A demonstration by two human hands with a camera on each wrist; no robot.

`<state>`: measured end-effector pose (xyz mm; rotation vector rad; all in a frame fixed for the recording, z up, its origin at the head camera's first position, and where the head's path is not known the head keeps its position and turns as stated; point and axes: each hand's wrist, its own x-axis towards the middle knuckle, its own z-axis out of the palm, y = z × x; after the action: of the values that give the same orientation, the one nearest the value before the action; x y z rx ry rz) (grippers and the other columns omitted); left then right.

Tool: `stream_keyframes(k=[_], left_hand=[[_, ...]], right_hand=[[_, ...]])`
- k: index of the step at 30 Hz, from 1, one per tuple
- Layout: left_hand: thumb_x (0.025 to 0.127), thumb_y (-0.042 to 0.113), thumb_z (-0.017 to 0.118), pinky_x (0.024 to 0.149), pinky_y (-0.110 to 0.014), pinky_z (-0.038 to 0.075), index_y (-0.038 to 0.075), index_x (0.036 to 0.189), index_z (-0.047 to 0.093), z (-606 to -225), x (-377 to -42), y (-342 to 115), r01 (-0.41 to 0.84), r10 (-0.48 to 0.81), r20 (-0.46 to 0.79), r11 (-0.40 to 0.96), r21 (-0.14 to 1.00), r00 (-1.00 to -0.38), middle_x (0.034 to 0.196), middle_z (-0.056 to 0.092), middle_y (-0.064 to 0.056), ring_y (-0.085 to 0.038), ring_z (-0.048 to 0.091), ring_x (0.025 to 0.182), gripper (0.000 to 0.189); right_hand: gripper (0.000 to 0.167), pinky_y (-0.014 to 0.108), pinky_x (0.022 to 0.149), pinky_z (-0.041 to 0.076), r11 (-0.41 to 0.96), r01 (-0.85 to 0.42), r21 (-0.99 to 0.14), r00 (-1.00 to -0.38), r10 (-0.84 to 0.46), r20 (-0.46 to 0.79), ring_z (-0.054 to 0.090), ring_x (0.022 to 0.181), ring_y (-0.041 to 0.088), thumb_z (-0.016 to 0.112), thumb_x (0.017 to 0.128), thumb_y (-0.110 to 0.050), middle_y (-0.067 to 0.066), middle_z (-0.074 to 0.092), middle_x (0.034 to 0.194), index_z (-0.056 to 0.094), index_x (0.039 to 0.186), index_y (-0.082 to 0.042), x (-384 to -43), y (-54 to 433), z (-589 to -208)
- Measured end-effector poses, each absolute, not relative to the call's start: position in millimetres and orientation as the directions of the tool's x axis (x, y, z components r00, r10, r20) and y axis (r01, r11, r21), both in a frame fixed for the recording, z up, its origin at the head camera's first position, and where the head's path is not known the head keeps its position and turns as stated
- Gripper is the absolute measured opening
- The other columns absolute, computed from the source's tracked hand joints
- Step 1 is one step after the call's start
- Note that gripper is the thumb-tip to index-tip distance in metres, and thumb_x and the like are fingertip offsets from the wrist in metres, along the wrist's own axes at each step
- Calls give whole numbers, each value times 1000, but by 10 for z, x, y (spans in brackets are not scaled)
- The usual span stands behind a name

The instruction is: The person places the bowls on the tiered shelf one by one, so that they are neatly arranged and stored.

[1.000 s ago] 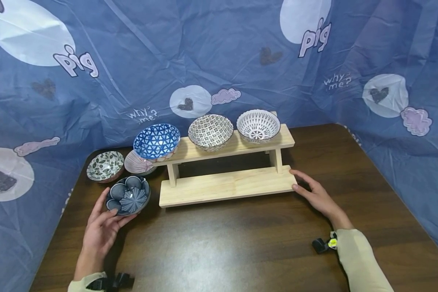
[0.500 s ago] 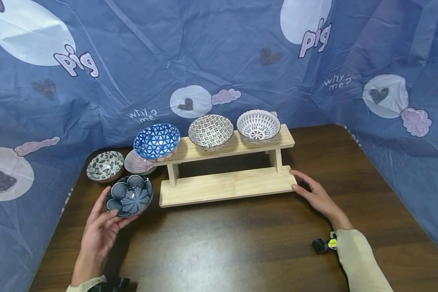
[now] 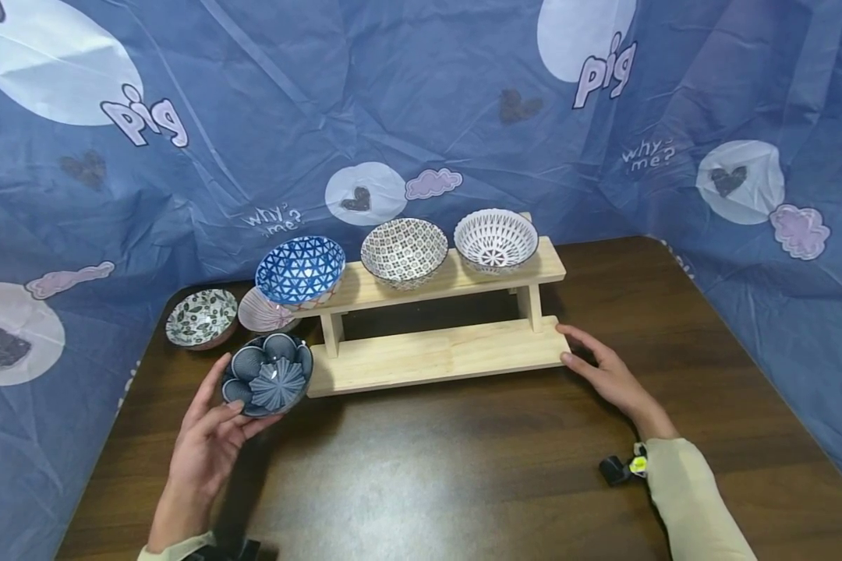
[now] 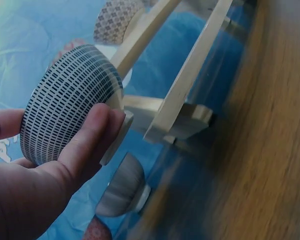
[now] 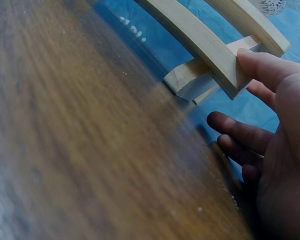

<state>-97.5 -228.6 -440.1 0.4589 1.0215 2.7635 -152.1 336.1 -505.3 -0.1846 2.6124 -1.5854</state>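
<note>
My left hand [image 3: 210, 448] grips a dark blue-grey bowl [image 3: 277, 382] with a petal pattern inside, thumb at the near rim and fingers beneath. In the left wrist view the bowl's checked outer wall [image 4: 72, 102] faces the camera, lifted above the table. A two-tier wooden stand [image 3: 435, 354] is just right of that bowl, which overlaps the lower board's left end in the head view. My right hand [image 3: 610, 380] holds the right end of the lower board between thumb [image 5: 262, 65] and forefinger; its other fingers hang loosely below.
On the upper board sit a blue bowl [image 3: 300, 269], a brown-patterned bowl [image 3: 404, 251] and a white bowl [image 3: 496, 240]. A leaf-patterned bowl [image 3: 202, 318] and a pink bowl [image 3: 263, 312] stand on the brown table [image 3: 463, 475] at left. Blue printed cloth [image 3: 252, 101] hangs behind.
My left hand has lifted the blue-grey bowl and carried it rightward to the stand's left end. The right hand keeps its place on the lower board.
</note>
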Motion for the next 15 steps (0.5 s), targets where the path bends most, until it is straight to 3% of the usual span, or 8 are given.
stream_keyframes(k=[15], left_hand=[[97,-16,23,93,-48,61,22,152,39,-4341,-959,-2056,-59,254,168,-697,715,-953,138,61,-10,-33,71,110,69]], right_hand=[[55,68,119,22,451,-54,-891,-989,-147,-15,30,147,42,58,102,-27,20,35,160,42,151,-9,-1516,3360,-5044]])
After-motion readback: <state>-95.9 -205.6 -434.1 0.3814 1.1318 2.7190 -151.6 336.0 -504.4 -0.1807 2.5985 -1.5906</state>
